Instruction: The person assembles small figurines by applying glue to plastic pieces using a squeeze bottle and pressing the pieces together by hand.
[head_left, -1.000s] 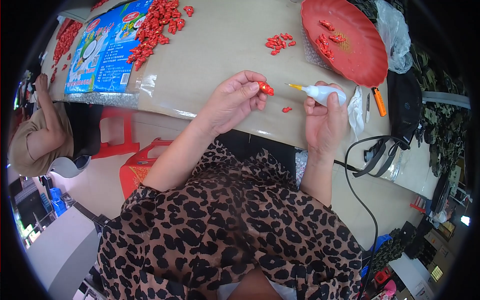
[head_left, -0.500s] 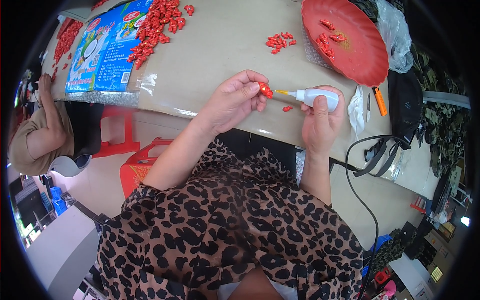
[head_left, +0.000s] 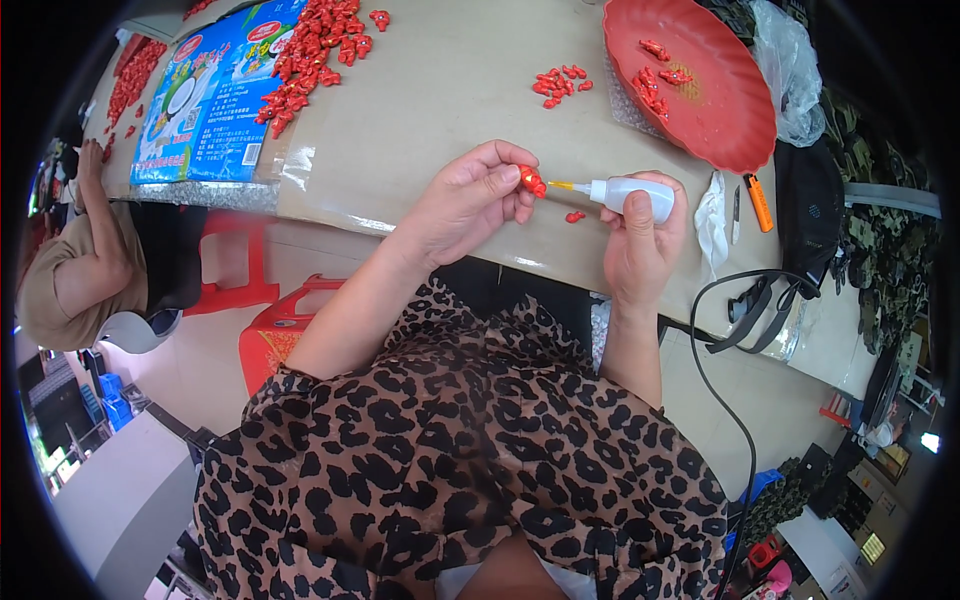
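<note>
Between the thumb and fingers of my left hand (head_left: 470,198) is a small glossy red figurine (head_left: 532,181) with gold marks. My right hand (head_left: 645,235) wraps round a white squeeze bottle (head_left: 640,197), held on its side. Its thin yellow nozzle tip (head_left: 563,185) points left at the figurine, very close to it; whether they touch I cannot tell. A small red piece (head_left: 575,217) lies on the table just below the nozzle. Farther back sits a loose group of small red pieces (head_left: 560,84).
At the far right stands a red scalloped tray (head_left: 720,110) with several red figurines inside. Near it lie a white cloth (head_left: 712,225), an orange-handled cutter (head_left: 760,205) and a black strap bag (head_left: 808,215). Red figurines (head_left: 310,65) are heaped by a blue printed sheet (head_left: 205,110). Another person (head_left: 90,250) sits at left.
The bottle in my right hand has shifted very slightly left, toward the figurine. My left hand stays almost in place.
</note>
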